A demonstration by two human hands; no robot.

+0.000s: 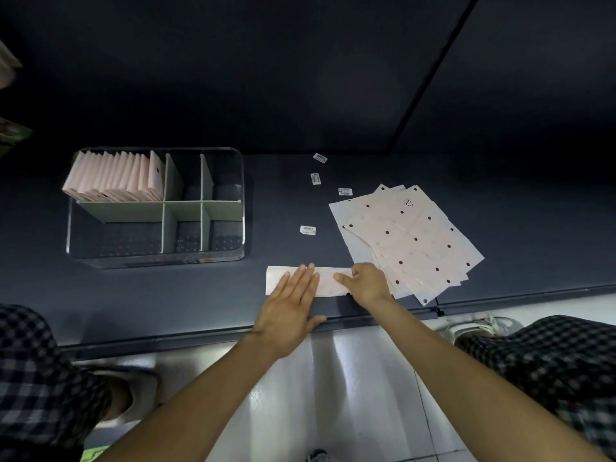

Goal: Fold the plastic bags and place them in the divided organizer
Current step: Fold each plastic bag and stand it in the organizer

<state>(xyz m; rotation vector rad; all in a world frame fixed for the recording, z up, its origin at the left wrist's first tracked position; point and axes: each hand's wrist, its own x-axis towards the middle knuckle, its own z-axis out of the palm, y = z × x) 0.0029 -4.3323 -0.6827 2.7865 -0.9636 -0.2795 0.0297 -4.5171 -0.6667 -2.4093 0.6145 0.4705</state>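
Dark table (133,311) fills the view, and at ten o'clock sits the clear divided organizer (213,255), its far-left compartment already packed with a row of folded bags (113,178) standing on edge; the other compartments look bare. Over at three o'clock, a fanned stack of flat dotted bags (410,238) waits its turn, with four small labels (308,230) scattered between stack and organizer.

Dead centre, near the table's front edge, lies the bag in play: a long folded strip (326,285). Left hand (288,308) is flat on it, fingers straight and together, pressing the crease down. Right hand (365,283) sits at the strip's right end, thumb out along the top, fingers curled; it seems to pinch that end, though the grip underneath is hidden.

My read: this film is feather-light, limp and slick, so it will spring open if released. Best taken at the right end, folded over toward nine o'clock while the flat palm anchors it.
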